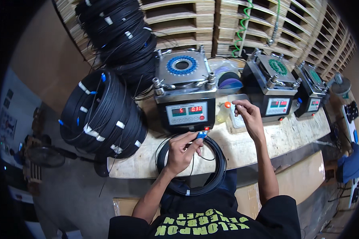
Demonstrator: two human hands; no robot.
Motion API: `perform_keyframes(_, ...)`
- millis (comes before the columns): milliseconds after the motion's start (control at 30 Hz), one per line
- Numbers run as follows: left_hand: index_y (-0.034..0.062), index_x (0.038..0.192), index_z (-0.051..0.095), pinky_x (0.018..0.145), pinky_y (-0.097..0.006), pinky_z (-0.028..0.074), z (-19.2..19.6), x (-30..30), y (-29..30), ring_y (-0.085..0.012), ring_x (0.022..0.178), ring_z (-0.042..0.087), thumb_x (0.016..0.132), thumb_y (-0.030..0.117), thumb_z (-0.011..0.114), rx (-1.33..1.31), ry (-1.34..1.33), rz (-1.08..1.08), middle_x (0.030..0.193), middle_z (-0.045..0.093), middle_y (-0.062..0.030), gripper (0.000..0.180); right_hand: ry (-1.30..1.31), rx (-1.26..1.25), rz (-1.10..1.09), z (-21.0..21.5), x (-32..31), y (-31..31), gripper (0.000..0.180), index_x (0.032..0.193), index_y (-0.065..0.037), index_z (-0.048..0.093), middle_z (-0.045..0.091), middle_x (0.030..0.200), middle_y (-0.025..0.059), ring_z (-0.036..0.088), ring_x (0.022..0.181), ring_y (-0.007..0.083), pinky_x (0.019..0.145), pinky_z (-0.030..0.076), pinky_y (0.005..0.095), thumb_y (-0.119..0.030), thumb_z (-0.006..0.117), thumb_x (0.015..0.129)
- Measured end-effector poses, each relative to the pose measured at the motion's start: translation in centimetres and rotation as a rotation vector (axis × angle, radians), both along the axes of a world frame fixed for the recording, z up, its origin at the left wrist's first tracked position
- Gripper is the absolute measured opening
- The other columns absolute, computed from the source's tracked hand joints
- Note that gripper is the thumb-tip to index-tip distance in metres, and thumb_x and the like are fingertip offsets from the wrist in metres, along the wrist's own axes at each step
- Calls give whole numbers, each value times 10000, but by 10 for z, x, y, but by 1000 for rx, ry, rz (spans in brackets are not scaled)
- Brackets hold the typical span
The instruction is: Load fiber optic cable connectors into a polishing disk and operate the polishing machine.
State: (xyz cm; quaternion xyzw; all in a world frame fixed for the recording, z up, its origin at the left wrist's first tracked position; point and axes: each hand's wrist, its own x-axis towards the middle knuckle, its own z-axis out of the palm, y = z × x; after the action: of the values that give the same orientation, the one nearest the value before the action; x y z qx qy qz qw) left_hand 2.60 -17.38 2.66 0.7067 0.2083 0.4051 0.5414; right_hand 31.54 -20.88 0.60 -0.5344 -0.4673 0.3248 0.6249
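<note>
In front of the nearest machine, my left hand (179,153) pinches a small blue fiber-optic cable connector (202,135) between thumb and fingers. Below that hand, a coil of black cable (220,169) rests across the table's front edge and my lap, with a white tag on it. My right hand (249,115) is raised over a clear plastic tray (238,121), its thumb and fingers pinched together. What lies in that pinch is too small to make out. Close to its fingertips stands a bottle of yellowish liquid (223,114) with an orange cap.
A polishing machine (185,105) carries a ring of blue connectors; two more machines (273,89) (310,91) with green parts stand to the right. Large black cable coils (103,115) are piled at left on the wooden table (143,167). Pallets (179,24) rise behind. A fan (46,156) stands far left.
</note>
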Motion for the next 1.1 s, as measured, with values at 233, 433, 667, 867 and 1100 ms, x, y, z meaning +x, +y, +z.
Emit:
perform_keyframes(233,-75,1135,680,554,-256,502,6,2,0,-129,621,639,975,84,629,14,-22,-14,796,654,-90,230,220,66,147,37,-73,-6,183,1125,42,651,730,953,119,693,845,145,761,546,276,-54,635,970)
perform_keyframes(433,-82,1079,681,551,-262,501,11,1,0,-136,622,641,977,90,629,38,5,-3,790,654,-95,207,208,68,221,51,-108,-19,179,1111,45,654,741,1008,141,706,969,164,858,568,287,-27,664,947)
perform_keyframes(667,-91,1018,674,548,-272,487,9,0,3,-145,620,646,973,92,634,69,33,-1,783,651,-95,193,129,60,195,49,-113,-23,146,1049,44,706,742,1003,134,698,947,150,864,558,283,-19,697,919)
perform_keyframes(867,-94,982,675,557,-274,481,8,-3,3,-150,619,647,967,93,641,89,66,11,772,653,-101,191,119,85,214,44,-111,-21,133,1029,33,731,744,1006,133,695,938,148,848,558,275,-11,709,905)
perform_keyframes(1100,-96,969,681,555,-273,488,11,-3,1,-137,625,649,968,99,642,13,58,-18,771,669,-97,199,96,28,253,48,-107,-22,121,1003,65,728,730,1016,184,706,954,213,864,568,316,43,705,886)
